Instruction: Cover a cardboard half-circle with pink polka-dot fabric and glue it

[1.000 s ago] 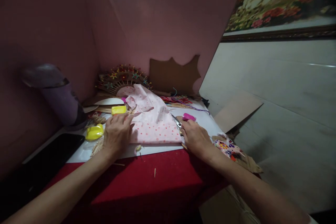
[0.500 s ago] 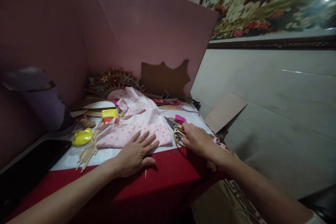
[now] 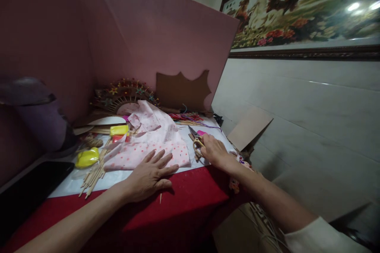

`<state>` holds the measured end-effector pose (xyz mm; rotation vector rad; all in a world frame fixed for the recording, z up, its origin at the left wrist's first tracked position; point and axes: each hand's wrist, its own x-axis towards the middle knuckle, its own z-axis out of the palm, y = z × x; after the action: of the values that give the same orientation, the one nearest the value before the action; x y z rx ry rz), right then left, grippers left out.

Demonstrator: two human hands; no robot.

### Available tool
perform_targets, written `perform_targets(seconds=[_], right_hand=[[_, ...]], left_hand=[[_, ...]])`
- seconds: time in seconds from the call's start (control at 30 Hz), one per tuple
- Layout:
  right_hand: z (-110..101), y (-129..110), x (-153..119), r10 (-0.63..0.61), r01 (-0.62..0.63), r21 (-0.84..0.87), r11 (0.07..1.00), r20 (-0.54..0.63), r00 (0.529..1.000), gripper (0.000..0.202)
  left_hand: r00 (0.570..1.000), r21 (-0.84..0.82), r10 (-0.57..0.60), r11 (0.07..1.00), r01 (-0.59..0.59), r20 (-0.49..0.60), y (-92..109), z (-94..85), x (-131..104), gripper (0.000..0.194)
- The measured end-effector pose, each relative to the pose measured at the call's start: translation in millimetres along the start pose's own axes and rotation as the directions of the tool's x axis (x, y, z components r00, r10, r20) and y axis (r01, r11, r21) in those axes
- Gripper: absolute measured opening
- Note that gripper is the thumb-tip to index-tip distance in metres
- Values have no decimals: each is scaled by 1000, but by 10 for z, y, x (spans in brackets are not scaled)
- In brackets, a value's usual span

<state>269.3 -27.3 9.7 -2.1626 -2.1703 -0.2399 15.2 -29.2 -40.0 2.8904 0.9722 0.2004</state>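
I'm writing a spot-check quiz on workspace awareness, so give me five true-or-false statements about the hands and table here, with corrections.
1. The right hand is at the gold-handled scissors. True.
2. The left hand is closed into a fist. False: its fingers are spread out over the spotted pink cloth.
3. The brown cardboard piece stands upright in front of the pink panel. True.
4. The scissors' blades point toward the person. False: they point away.
5. Both yellow packets lie to the right of the scissors. False: they lie to the left, beyond the cloth.
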Motion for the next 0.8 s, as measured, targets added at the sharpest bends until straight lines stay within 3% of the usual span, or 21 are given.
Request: perform_targets(seconds=[0.13,0.3,0.37,0.47,0.57,0.67,0.73,0.8], right_hand=[[65,-130,32,-53,53,-13,998,31,998,33],[-59,-373,-83,-183,184,-17,983,8,983,30],[-42,-513,-180,-314,314,36,949,1,950,35],[81,-685,-347,-527,517,216,828,-13,850,55],[187,-749,-461,-535,505,307,807,16,845,67],[220,-750,-499,-500,496,263,827,-58,864,76],[242,-751,-510,-504,507,258,823,-83,860,82],[287,-757,-527,-521,505,297,810,-28,853,85]], left_hand=[[1000,-13,-4,1000,4,1,1,1,-4,57],[1000,-40,15,999,-16,-19,-10,26,-2,59],[999,-59,30,998,-31,-27,-4,20,-6,59],[998,-108,43,993,-47,-37,0,-58,-58,57],[999,-150,-1,989,-5,-39,-56,-203,-219,51],[986,-132,-141,983,128,-90,-199,-287,-485,49],[964,-52,-234,972,229,-126,-319,-248,-679,55],[958,4,-274,961,275,-87,-424,-152,-843,61]])
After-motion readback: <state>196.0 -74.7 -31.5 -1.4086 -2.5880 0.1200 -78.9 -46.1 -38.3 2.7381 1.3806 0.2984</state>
